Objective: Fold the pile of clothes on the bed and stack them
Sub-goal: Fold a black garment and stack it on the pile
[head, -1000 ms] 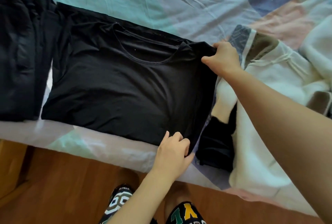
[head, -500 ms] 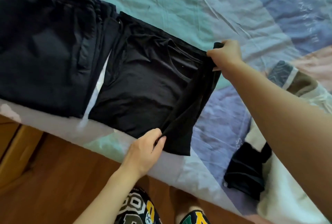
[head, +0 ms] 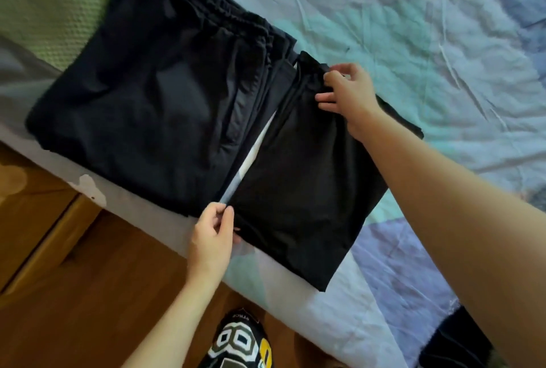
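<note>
While folded: black cotton T-shirt (head: 307,178), both hands pinching edges.
Left hand (head: 211,234): seven o'clock corner.
Right hand (head: 350,94): twelve o'clock edge.
Bedsheet (head: 413,28) writing: unreadable.

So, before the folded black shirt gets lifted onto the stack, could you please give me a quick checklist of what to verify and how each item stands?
1. Left hand pinches the near left corner of the black T-shirt: ok.
2. Right hand grips the shirt's far edge: ok.
3. Shirt folded into a flat panel: ok, though some fabric sticks out past the right wrist.
4. Stack of dark trousers lies flat, beside the shirt: ok.
5. Shirt fully on the bed: not ok, its near corner reaches the mattress edge.
6. Layers underneath aligned: cannot tell.
</note>
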